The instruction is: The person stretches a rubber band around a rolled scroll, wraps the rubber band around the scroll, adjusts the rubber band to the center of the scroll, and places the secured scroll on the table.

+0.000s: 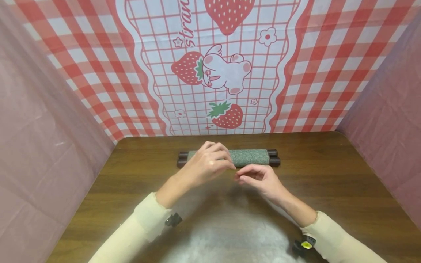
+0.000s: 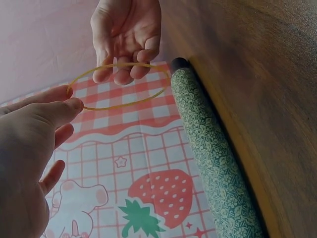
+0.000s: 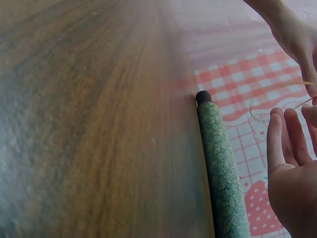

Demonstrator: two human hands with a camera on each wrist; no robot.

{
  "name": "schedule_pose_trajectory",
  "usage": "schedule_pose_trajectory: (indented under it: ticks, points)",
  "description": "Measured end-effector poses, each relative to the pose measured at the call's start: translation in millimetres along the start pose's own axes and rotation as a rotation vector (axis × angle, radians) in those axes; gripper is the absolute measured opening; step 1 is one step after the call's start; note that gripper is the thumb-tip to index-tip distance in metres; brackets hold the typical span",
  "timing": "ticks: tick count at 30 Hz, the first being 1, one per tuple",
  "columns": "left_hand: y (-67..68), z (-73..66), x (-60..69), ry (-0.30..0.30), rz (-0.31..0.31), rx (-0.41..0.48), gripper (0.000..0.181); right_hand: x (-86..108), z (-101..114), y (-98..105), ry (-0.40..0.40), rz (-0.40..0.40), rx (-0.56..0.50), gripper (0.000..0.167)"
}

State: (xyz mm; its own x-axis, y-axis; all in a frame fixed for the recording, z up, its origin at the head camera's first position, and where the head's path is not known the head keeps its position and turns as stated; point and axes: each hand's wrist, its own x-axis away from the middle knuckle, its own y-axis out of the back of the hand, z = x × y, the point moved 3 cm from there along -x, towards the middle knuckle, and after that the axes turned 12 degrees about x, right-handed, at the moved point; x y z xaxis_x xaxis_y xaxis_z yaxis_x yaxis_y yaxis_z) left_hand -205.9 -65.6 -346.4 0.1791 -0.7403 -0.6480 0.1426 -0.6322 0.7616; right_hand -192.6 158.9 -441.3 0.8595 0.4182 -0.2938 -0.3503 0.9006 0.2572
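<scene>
My left hand [image 1: 208, 164] pinches a thin yellow rubber band [image 2: 111, 107] between thumb and forefinger, and the loop hangs open as a long oval. The right hand [image 1: 264, 182] is just to its right, with relaxed, slightly curved fingers. In the left wrist view one strand of the band crosses in front of those fingers; whether they touch it is hard to tell. Behind the hands lies a rolled scroll [image 1: 251, 157], green and leaf-patterned, with dark knobs at both ends. The left hand covers part of it in the head view.
The scroll lies on a brown wooden table [image 1: 329, 175] near its back edge. A red and white checked strawberry cloth [image 1: 227, 69] hangs behind the table. Pink curtains [image 1: 39, 128] stand on either side. Small dark devices [image 1: 173, 219] sit at both wrists.
</scene>
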Motion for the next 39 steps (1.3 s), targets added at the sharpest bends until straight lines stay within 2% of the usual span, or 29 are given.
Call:
schedule_pose_trajectory:
  ticks: [6, 13, 20, 25, 32, 39]
  points:
    - [-1.0, -0.4, -1.4, -0.003, -0.003, 0.006, 0.016, -0.1, -1, -3, 0.009, 0.014, -0.036, 0.022]
    - [-2.1, -0.9, -2.3, 0.005, 0.006, 0.017, 0.016, -1.2, -2, -6, -0.017, 0.017, -0.056, 0.014]
    - [-2.3, -1.8, -4.2, 0.010, 0.009, 0.031, 0.013, -2.7, -2, -11, -0.021, 0.045, -0.106, 0.020]
    - [-3.3, -2.1, -6.5, 0.001, 0.008, 0.041, 0.010, -3.0, -3, -13, -0.011, 0.072, -0.124, 0.015]
    - [-8.0, -1.3, -7.2, -0.009, 0.006, 0.051, 0.009, -4.2, 0, -14, -0.008, 0.090, -0.092, 0.014]
    - [-10.3, -2.3, -8.3, -0.013, 0.006, 0.041, 0.011, -5.9, 2, -16, -0.033, 0.118, -0.053, 0.028]
